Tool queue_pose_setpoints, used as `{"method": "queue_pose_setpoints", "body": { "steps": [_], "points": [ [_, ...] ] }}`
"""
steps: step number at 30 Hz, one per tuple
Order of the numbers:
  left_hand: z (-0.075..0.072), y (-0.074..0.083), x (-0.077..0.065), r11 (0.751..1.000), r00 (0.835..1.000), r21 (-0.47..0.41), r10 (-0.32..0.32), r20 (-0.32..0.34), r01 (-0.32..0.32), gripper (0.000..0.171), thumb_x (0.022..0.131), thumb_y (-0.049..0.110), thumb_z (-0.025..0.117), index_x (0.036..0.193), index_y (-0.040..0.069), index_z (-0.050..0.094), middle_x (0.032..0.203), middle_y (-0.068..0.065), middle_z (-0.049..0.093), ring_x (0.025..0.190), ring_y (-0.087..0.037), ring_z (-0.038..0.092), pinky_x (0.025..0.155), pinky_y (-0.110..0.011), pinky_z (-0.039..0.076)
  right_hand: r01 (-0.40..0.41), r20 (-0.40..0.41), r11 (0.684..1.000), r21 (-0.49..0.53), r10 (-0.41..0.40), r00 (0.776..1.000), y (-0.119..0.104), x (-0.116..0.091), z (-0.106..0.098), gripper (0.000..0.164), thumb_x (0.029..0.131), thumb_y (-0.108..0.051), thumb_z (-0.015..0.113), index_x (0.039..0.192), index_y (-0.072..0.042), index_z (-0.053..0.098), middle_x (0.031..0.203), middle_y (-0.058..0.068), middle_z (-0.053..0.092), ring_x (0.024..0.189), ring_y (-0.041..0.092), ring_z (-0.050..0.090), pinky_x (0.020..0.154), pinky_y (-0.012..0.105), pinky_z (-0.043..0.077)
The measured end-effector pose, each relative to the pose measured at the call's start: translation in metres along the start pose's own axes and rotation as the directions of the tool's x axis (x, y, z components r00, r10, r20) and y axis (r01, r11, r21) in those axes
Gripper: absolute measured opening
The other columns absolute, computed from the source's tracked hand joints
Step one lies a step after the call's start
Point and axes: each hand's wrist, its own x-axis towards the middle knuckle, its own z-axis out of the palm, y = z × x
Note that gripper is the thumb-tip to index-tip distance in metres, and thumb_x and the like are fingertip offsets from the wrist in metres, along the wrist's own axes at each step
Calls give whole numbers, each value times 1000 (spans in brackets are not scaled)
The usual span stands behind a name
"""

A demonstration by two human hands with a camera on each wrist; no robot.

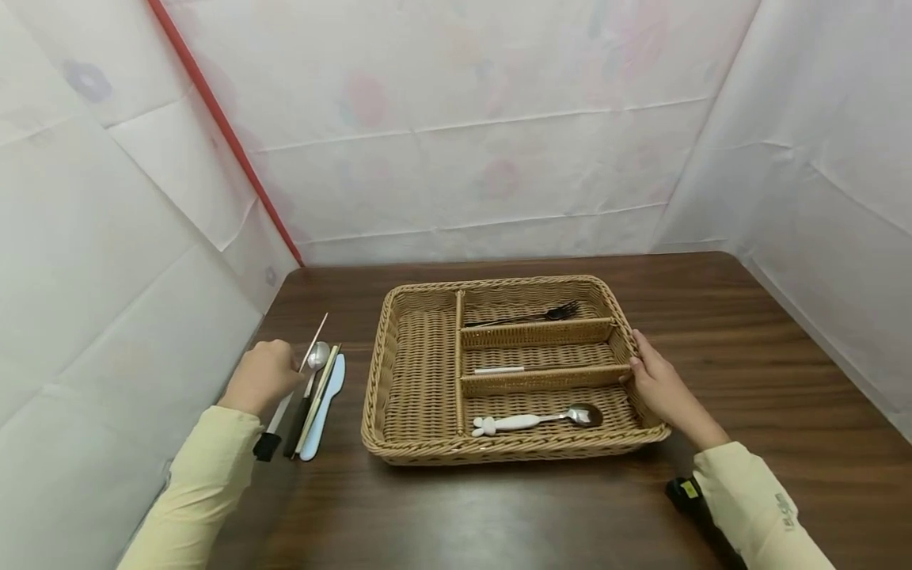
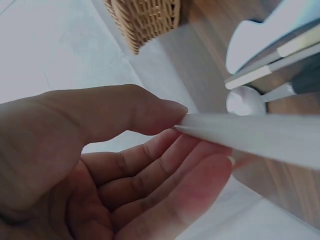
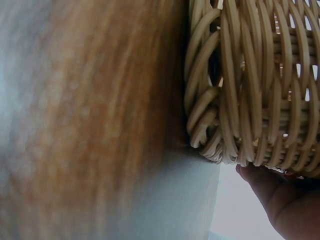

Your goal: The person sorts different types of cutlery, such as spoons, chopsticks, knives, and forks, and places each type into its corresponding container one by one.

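Note:
My left hand (image 1: 267,376) pinches a slim white stick (image 2: 250,134) between thumb and fingers at the left of the table; its exact kind is hard to tell. Close beside that hand lie a spoon (image 1: 317,356) with a dark handle, chopsticks (image 1: 318,400) with pale yellow ends and a light blue knife (image 1: 326,405). My right hand (image 1: 659,384) holds the right rim of a divided wicker basket (image 1: 378,372); its thumb shows below the weave in the right wrist view. Inside the basket are dark forks (image 1: 559,312), a white-ended stick (image 1: 499,370) and a spoon with a white rabbit-shaped handle (image 1: 513,423).
The basket stands mid-table on dark wood (image 1: 741,356), its wide left compartment beside three narrower ones. White patterned sheeting (image 1: 456,142) encloses the back and both sides. A red strip (image 1: 221,127) runs down the sheeting at the left.

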Motion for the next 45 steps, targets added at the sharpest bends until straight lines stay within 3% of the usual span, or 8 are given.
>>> {"method": "queue_pose_setpoints", "body": {
  "steps": [9,15,19,22,30,36,40,45],
  "points": [
    [-15,20,14,997,998,40,59,10,-60,43,74,2,57,50,20,27,50,10,16,48,-8,15,43,-24,15,3,14,1000,17,-3,1000,-4,8,4,55,104,-10,30,148,7,3,150,35,10,136,50,11,107,59,15],
    [-20,52,29,990,993,78,114,8,-115,23,77,6,63,57,11,53,52,4,45,47,-15,39,41,-33,33,-7,8,1000,-1,7,1000,-2,8,1,55,103,-10,29,148,7,3,150,34,8,136,50,11,107,60,14],
    [-17,76,39,980,985,99,171,-3,-170,18,76,6,64,60,11,56,54,3,47,49,-16,42,43,-35,35,-5,12,1000,-2,5,1000,-2,7,-1,55,104,-11,29,148,6,3,151,33,7,137,49,10,107,59,14],
    [-13,96,48,965,973,126,230,-5,-228,28,74,3,61,55,15,45,51,6,35,49,-12,33,43,-31,28,-9,10,1000,-6,9,1000,-2,5,-2,55,104,-12,29,148,7,3,150,34,8,136,50,10,107,60,14],
    [-4,144,63,921,928,126,372,5,-370,35,73,-6,51,54,18,34,55,6,28,50,-11,24,45,-28,23,-22,3,1000,-2,22,1000,0,1,0,55,103,-10,30,148,7,5,150,33,9,136,51,11,107,60,15],
    [3,162,74,895,905,140,424,23,-423,26,80,-4,54,62,14,54,59,5,42,53,-12,32,48,-31,28,-31,15,999,8,30,999,-2,-1,1,55,104,-11,29,148,6,3,151,33,7,136,51,11,106,60,15],
    [10,172,80,879,888,129,458,36,-459,23,79,-5,55,65,13,53,62,4,41,55,-11,32,50,-30,28,-33,16,999,4,33,999,-2,-3,1,54,104,-10,30,148,7,4,151,33,8,136,51,11,106,61,15],
    [20,184,85,862,870,120,490,52,-493,14,84,2,62,78,13,68,77,2,63,65,-13,52,58,-33,45,-24,16,1000,-8,24,1000,-1,-2,2,54,104,-10,30,148,8,4,150,33,9,135,51,12,106,61,15]
  ]
}}
